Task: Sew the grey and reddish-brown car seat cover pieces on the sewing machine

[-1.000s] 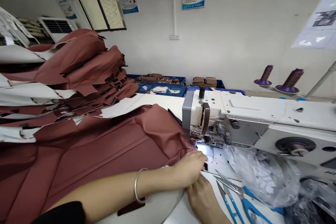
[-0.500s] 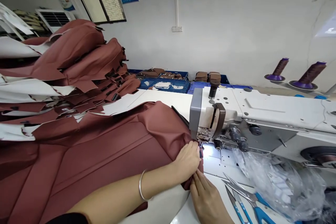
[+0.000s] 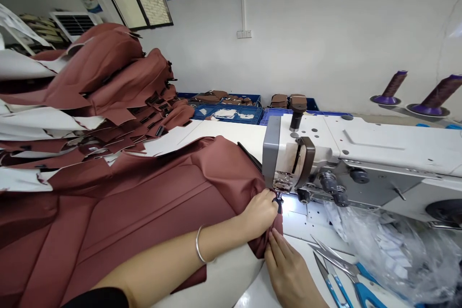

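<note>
A dark red leather-like seat cover (image 3: 144,211) stretches from the left up to the sewing machine (image 3: 288,154), its edge gathered beside the needle and presser foot. My left hand (image 3: 260,214), with a silver bangle at the wrist, presses and grips the folded edge close to the needle, fingers curled. Just below it, my right hand (image 3: 290,269) holds the edge of the same cover, fingers close together and thumb hidden. The underside of the fold and the seam itself are mostly out of sight.
Scissors (image 3: 357,274) with blue handles and blue-handled snips (image 3: 334,279) lie right of my right hand, beside clear plastic bags (image 3: 400,245). A tall pile of red covers (image 3: 108,77) stands at left. Blue crates (image 3: 231,118) and thread spools (image 3: 393,87) are behind.
The view has shifted slightly, so the machine appears farther right. My right fingers have come a little away from my left hand, with more of the cover's edge showing between them.
</note>
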Demonstrator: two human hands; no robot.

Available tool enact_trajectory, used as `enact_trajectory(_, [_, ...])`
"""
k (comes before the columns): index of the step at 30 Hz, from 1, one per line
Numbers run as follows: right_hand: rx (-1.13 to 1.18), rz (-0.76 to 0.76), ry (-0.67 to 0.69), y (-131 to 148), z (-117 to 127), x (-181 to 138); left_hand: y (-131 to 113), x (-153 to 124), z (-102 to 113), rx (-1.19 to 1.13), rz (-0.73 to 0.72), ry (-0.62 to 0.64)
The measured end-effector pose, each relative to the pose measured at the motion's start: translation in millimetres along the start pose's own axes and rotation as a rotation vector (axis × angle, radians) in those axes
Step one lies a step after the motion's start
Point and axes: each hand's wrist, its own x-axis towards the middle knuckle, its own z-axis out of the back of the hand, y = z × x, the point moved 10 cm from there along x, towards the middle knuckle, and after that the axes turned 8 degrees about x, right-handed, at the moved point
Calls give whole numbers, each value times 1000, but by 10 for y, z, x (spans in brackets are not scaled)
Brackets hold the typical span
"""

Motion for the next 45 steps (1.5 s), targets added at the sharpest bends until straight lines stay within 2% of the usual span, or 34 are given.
enact_trajectory(17, [5, -8, 71, -55, -91, 104, 101, 102, 79, -54, 9, -1])
enact_trajectory(27, [-44, -25, 109, -195, -269, 74, 277, 259, -130, -103, -10, -58])
enact_trajectory(34, [-60, -31, 170, -239, -310, 111, 525, 318, 29, -439, 84, -264])
enact_trajectory(39, [-75, -65, 263, -283, -362, 148, 642, 358, -56, -538, 142, -245])
enact_trajectory(43, [-58, -49, 226, -291, -335, 189, 716, 403, -73, -539, 195, -225])
enact_trajectory(45, [-52, -40, 195, -290, -323, 196, 709, 418, -33, -499, 223, -170])
